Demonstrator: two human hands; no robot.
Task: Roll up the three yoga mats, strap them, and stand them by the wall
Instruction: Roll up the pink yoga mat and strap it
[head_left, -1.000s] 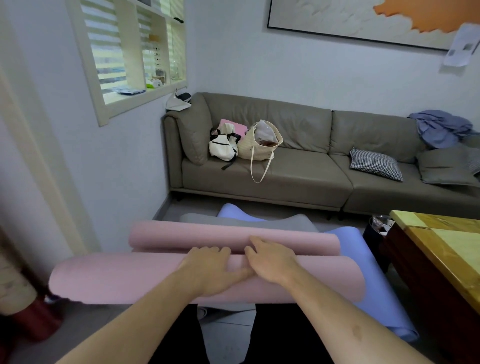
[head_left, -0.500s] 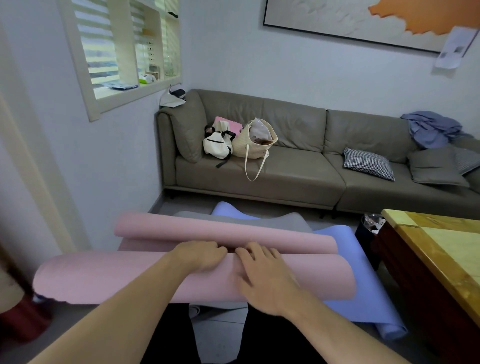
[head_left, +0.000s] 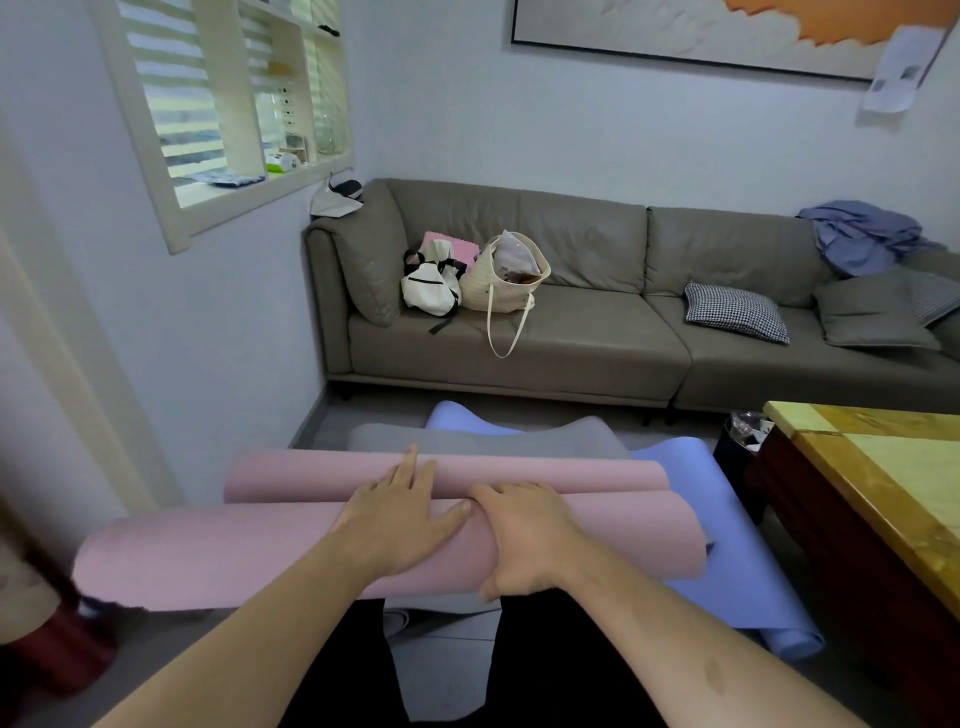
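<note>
A pink yoga mat (head_left: 218, 551) lies across the floor in front of me, curled into a near roll and a far roll (head_left: 545, 470). My left hand (head_left: 402, 512) lies flat on the near roll with straight fingers reaching onto the far roll. My right hand (head_left: 524, 540) grips the near roll at its middle, fingers curled over the top and thumb underneath. A grey mat (head_left: 483, 439) lies under the pink one, and a blue mat (head_left: 727, 566) spreads beneath it to the right, its near end rolled.
A grey sofa (head_left: 587, 343) with bags and cushions stands along the far wall. A wooden table (head_left: 883, 467) is close on the right, with a small bin (head_left: 748, 431) beside it. The left wall (head_left: 171, 322) runs beside the mats. My dark-trousered legs are below.
My left hand has stretched its fingers forward over the rolls. My right hand has curled around the near roll. The camera view has shifted slightly.
</note>
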